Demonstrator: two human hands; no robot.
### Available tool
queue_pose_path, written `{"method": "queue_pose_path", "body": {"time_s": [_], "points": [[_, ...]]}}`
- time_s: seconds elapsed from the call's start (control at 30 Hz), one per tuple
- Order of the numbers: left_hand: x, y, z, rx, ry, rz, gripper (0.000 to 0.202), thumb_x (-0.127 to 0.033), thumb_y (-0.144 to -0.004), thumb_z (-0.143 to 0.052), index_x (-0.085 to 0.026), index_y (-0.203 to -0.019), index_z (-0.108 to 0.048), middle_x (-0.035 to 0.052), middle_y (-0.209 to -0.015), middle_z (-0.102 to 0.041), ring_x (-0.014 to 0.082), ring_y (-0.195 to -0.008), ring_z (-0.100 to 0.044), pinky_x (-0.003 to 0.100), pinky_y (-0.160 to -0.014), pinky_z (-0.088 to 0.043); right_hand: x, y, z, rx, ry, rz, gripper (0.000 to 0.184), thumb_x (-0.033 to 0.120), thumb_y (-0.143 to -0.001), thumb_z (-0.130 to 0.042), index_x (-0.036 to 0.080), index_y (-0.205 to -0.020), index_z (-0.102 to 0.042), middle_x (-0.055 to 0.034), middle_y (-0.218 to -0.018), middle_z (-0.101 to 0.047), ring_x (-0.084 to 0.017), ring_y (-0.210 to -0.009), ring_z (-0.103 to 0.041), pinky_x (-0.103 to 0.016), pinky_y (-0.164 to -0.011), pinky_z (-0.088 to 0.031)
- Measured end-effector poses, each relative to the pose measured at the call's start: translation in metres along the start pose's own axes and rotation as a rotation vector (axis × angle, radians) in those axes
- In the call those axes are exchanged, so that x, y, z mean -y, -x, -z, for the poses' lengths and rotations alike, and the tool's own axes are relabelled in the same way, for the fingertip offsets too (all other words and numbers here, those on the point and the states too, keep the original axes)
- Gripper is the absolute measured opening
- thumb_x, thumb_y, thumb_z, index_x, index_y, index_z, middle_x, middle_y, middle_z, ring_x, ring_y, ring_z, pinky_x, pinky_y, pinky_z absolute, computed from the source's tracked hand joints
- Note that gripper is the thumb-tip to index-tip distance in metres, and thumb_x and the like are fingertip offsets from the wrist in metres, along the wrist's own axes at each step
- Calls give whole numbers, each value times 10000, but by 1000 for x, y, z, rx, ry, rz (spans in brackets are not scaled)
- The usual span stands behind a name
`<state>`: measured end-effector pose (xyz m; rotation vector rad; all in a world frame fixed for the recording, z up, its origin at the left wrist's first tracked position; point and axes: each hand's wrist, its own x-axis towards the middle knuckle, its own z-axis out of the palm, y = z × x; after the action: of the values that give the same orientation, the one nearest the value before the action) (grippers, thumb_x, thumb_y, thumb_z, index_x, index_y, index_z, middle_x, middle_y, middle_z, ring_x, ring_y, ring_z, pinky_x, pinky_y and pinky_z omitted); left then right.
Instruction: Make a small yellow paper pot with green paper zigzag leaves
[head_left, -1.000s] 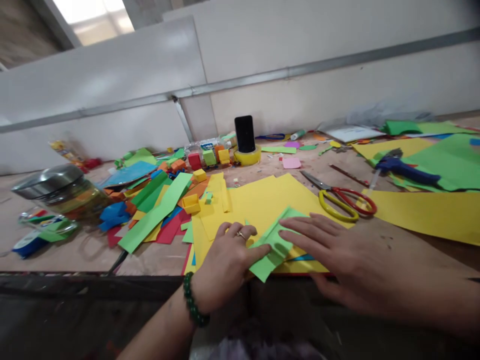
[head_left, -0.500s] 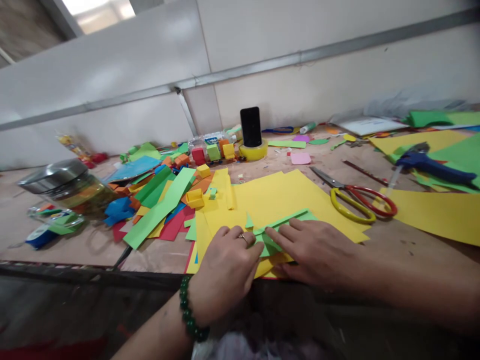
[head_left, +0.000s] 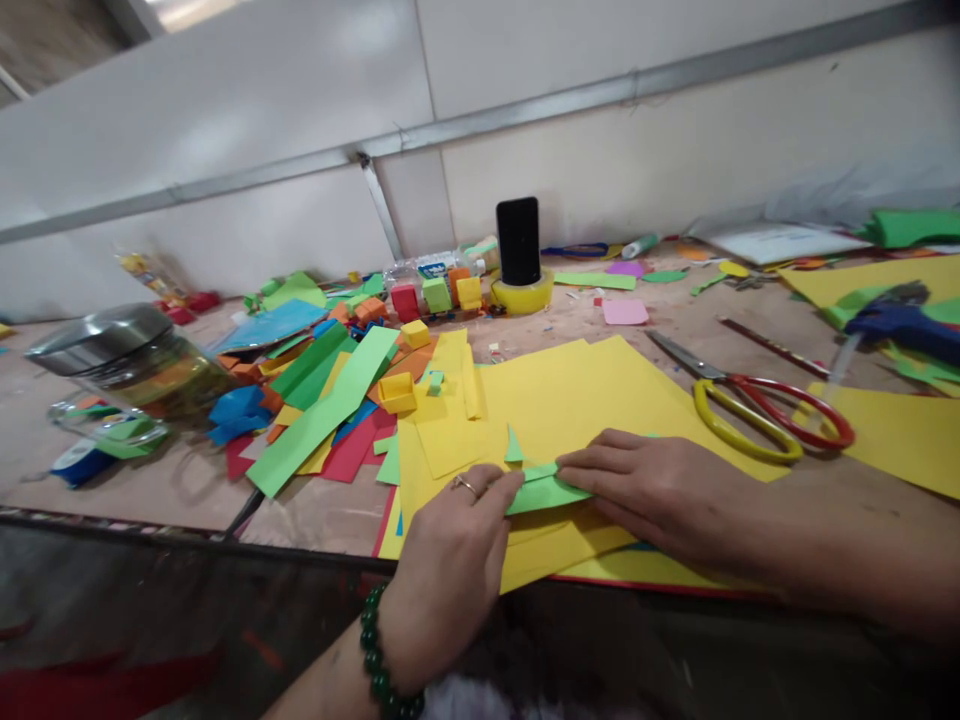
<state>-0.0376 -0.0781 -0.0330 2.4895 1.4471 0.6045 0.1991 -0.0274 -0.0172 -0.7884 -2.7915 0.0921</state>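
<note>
A folded strip of green paper [head_left: 551, 492] lies on yellow sheets near the table's front edge. Its left end is pinched by my left hand [head_left: 457, 540], which wears a ring and a green bead bracelet. My right hand [head_left: 660, 490] grips and presses the strip's right part with its fingers together; its thumb is hidden. Just beyond the strip are a small green paper scrap [head_left: 514, 445] and a large yellow sheet [head_left: 555, 400]. Scissors [head_left: 750, 400] with one yellow and one red handle rest beyond my right hand.
Left stand a lidded glass jar [head_left: 142, 370] and a tape dispenser [head_left: 86, 465], beside a heap of coloured paper strips [head_left: 330, 410]. Small paper boxes [head_left: 435, 295] and a phone [head_left: 518, 240] on a tape roll [head_left: 523, 292] are at the back. A blue glue gun [head_left: 900, 325] lies right.
The green strip's flap is now folded over, giving a narrower band. My right hand has moved onto its right part with fingers drawn together. The view has shifted slightly.
</note>
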Motion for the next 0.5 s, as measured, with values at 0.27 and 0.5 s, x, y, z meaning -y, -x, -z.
{"method": "queue_pose_path", "body": {"time_s": [0.27,0.5], "points": [[0,-3,3,5,21,87,228,-179,-886,-487,-211,-979,-693,50,-869,-629,179,-793,-578,298,-709,-506,-8,10,-8,3,-116,-131,261,220,-911,-489,233,-1072,-695,-89,-1037,-664,-195,-906,-639,-296,-716,-547],[3,-3,6,0,78,141,207,-191,-885,-507,-230,-916,-708,32,-855,-645,161,-767,-594,270,-692,-481,-22,17,-5,-19,-298,-211,235,280,-902,-517,263,-1002,-728,-67,-1007,-686,-178,-909,-643,-283,-753,-542]]}}
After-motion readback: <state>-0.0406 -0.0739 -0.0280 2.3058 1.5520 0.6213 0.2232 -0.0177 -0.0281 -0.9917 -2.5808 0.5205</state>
